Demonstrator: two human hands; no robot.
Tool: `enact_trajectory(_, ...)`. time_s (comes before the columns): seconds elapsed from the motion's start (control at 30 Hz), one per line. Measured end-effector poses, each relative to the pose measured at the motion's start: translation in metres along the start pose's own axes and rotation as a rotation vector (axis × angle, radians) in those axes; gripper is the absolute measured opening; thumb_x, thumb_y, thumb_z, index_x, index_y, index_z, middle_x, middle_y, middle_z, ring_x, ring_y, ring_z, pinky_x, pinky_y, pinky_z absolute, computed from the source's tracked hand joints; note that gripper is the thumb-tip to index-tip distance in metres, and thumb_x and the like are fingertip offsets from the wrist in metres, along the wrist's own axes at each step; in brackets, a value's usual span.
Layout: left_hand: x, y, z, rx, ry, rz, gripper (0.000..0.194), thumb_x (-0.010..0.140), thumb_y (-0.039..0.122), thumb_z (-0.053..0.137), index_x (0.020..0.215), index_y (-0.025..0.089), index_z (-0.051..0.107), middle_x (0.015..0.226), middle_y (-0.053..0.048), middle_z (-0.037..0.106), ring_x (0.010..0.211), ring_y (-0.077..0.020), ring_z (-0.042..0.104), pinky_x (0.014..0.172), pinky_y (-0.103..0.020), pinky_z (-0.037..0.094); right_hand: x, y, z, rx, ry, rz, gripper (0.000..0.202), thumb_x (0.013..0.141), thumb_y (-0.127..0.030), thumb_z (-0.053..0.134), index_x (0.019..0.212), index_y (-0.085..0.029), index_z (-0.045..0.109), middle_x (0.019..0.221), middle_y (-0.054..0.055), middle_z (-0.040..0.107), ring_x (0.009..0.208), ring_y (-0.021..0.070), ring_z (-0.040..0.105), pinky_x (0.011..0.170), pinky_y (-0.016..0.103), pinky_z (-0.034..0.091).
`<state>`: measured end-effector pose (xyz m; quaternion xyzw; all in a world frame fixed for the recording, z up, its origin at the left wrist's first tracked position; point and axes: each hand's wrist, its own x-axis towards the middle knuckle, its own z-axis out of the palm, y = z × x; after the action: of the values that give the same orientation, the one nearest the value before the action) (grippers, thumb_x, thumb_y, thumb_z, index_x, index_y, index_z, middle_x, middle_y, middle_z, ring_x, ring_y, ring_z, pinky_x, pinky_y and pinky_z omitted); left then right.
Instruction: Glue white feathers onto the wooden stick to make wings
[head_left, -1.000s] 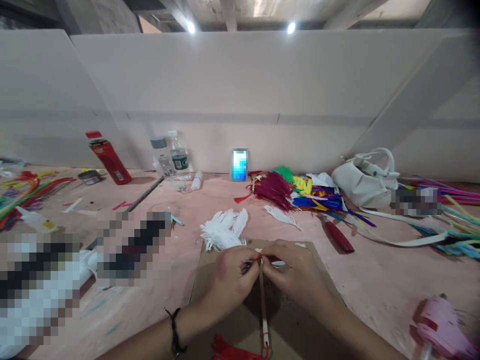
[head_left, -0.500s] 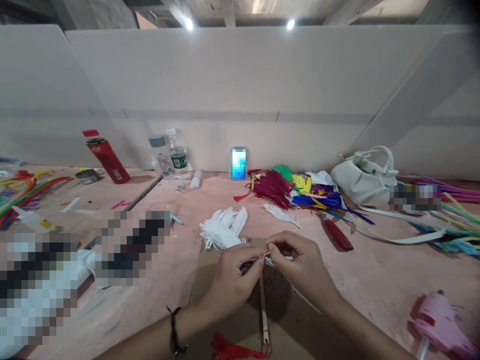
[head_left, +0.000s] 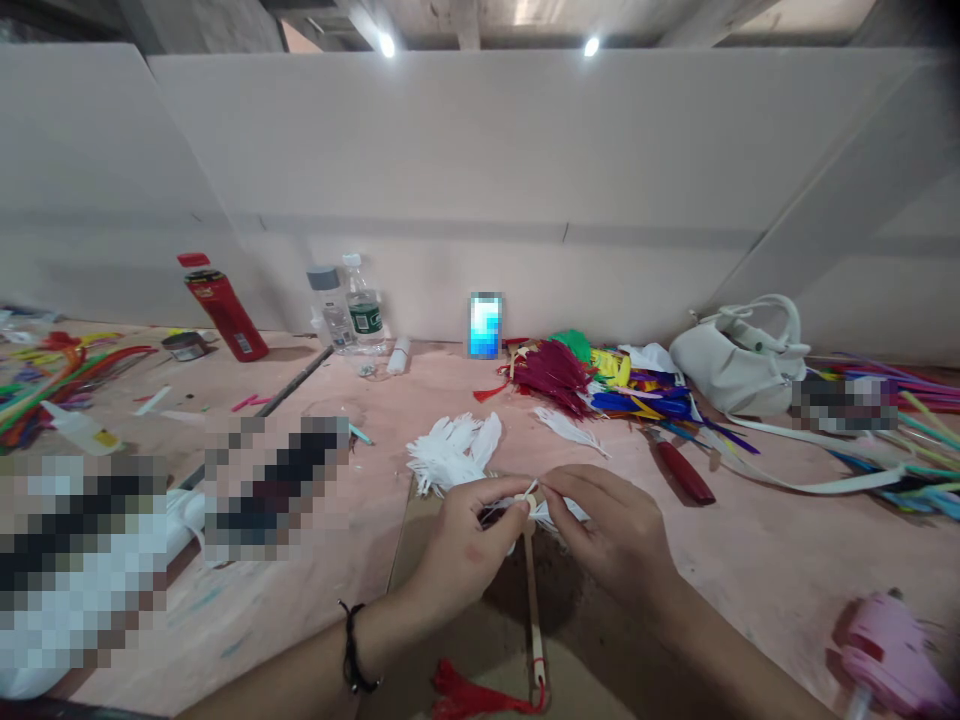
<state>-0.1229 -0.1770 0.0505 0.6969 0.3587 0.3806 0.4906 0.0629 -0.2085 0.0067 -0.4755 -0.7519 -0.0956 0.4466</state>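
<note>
Over a brown cardboard sheet (head_left: 405, 600), my left hand (head_left: 472, 530) pinches the round top of a thin wooden stick (head_left: 533, 600), where white feathers show. My right hand (head_left: 611, 520) is closed at the fingertips on a thin white feather piece (head_left: 532, 490), close to my left fingertips. The stick runs down toward me and ends in a red tassel (head_left: 472, 697) lying on the cardboard. A pile of white feathers (head_left: 454, 450) lies just beyond my left hand, and a single white feather (head_left: 574, 430) lies beyond my right.
Dark red and multicoloured feathers (head_left: 551, 378), a white handbag (head_left: 739, 360) and a red-handled tool (head_left: 682, 472) are at the back right. A pink glue gun (head_left: 892, 650) lies at the right. A phone (head_left: 485, 326), bottles (head_left: 365, 315) and a red bottle (head_left: 229, 315) stand by the wall.
The view has shifted slightly. My fingers have moved a little at the stick's top, and its round end and more white feather now show between my hands.
</note>
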Motion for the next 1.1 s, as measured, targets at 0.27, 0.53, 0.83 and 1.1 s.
enact_trajectory(0.27, -0.002, -0.011, 0.002, 0.060, 0.004, 0.064, 0.028, 0.095, 0.025, 0.059, 0.114, 0.019, 0.079, 0.104, -0.005, 0.081, 0.091, -0.0211, 0.072, 0.080, -0.028, 0.054, 0.009, -0.010, -0.005, 0.316, -0.025, 0.514, 0.016, 0.093, -0.035, 0.065, 0.091, -0.023, 0.076, 0.093, 0.006, 0.077, 0.084, 0.0225, 0.073, 0.075, 0.033, 0.058)
enact_trajectory(0.53, -0.006, -0.016, 0.004, 0.229, -0.013, 0.204, 0.025, 0.098, 0.022, 0.056, 0.104, 0.024, 0.080, 0.091, -0.001, 0.079, 0.079, -0.0166, 0.069, 0.073, -0.024, 0.047, 0.017, -0.018, -0.002, 0.852, -0.116, 0.938, 0.032, 0.077, -0.049, 0.079, 0.081, -0.017, 0.077, 0.072, 0.004, 0.071, 0.061, 0.0164, 0.062, 0.057, 0.028, 0.052)
enact_trajectory(0.83, -0.010, -0.023, 0.003, 0.401, -0.043, 0.241, 0.025, 0.099, 0.020, 0.051, 0.088, 0.020, 0.073, 0.076, -0.001, 0.070, 0.068, -0.0141, 0.060, 0.066, -0.025, 0.038, 0.021, -0.027, 0.000, 0.854, -0.141, 0.954, 0.027, 0.074, -0.043, 0.075, 0.072, -0.017, 0.070, 0.061, 0.002, 0.066, 0.057, 0.0158, 0.060, 0.056, 0.027, 0.049)
enact_trajectory(1.1, -0.004, -0.021, 0.004, 0.223, -0.105, 0.101, 0.032, 0.096, 0.025, 0.050, 0.066, 0.018, 0.059, 0.061, 0.003, 0.053, 0.061, -0.0127, 0.050, 0.059, -0.024, 0.033, 0.018, -0.028, 0.000, 0.641, -0.150, 0.801, 0.018, 0.076, -0.034, 0.063, 0.070, -0.018, 0.068, 0.061, 0.000, 0.062, 0.057, 0.0153, 0.055, 0.053, 0.025, 0.042)
